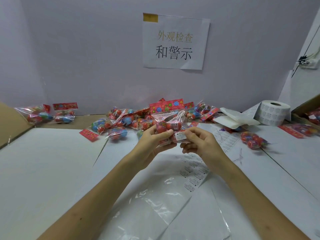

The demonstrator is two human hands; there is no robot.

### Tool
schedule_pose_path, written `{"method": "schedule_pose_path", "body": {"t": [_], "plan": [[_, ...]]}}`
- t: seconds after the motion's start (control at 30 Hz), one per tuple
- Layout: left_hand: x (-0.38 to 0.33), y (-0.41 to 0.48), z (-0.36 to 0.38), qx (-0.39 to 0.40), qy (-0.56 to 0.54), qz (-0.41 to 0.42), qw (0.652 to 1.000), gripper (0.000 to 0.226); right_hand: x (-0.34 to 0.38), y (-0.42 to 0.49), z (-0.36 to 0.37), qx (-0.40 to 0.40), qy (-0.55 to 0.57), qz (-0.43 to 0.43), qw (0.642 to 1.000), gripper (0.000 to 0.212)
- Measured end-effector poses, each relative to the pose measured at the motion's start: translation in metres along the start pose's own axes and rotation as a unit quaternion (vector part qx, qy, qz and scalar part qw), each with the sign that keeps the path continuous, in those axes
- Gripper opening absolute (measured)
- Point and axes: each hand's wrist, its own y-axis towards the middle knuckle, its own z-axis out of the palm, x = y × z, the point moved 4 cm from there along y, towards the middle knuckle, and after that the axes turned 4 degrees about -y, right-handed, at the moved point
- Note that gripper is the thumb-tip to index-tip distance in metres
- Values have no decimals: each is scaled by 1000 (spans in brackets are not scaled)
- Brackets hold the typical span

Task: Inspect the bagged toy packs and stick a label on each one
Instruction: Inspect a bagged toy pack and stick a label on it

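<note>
Two bare hands meet above the middle of the tabletop (43,161). The left grip (154,141) is curled round the lower part of a toy pack (168,118), thumb across its front, holding it upright with the red flowered header card uppermost. The right grip (199,142) pinches a small white label (180,136) by its right edge; the label lies against the pack's lower front, just beside the left thumb.

Beyond both grips, along the wall, lies a pile of packs (124,122). Two more packs (50,113) sit well off to the far left, near a cardboard edge (10,123). Right of the right grip lies one loose pack (253,140), and farther back stands a label roll (273,113). Beneath the right grip a label strip (192,172) runs toward the person, beside a clear plastic bag (155,205). Bare white tabletop stretches from the left grip out to the cardboard edge.
</note>
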Motion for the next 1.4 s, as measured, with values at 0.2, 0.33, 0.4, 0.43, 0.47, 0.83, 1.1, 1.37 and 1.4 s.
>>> {"method": "schedule_pose_path", "body": {"t": [0.2,0.33,0.4,0.43,0.47,0.83,1.1,1.37,1.4], "plan": [[1,0,-1,2,63,15,998,34,-2,1,3,13,-14,0,1000,46],[1,-1,-2,0,64,12,998,34,-2,1,3,34,-12,3,999,36],[0,-1,-1,1,65,25,998,42,-2,1,2,32,-19,2,999,28],[1,-1,0,7,70,32,997,48,-3,1,2,29,-21,3,999,26],[1,-1,2,11,78,38,996,54,-2,1,2,27,-21,3,999,25],[6,4,1,-1,121,44,992,64,-1,0,1,-7,-40,-6,999,38],[6,4,0,3,142,54,988,64,-1,-1,1,-7,-55,-2,998,45],[8,5,-1,18,176,62,982,69,3,-1,3,-6,-64,-15,998,37],[8,6,-1,15,178,62,982,70,2,-1,3,-5,-69,-11,998,33]]}}
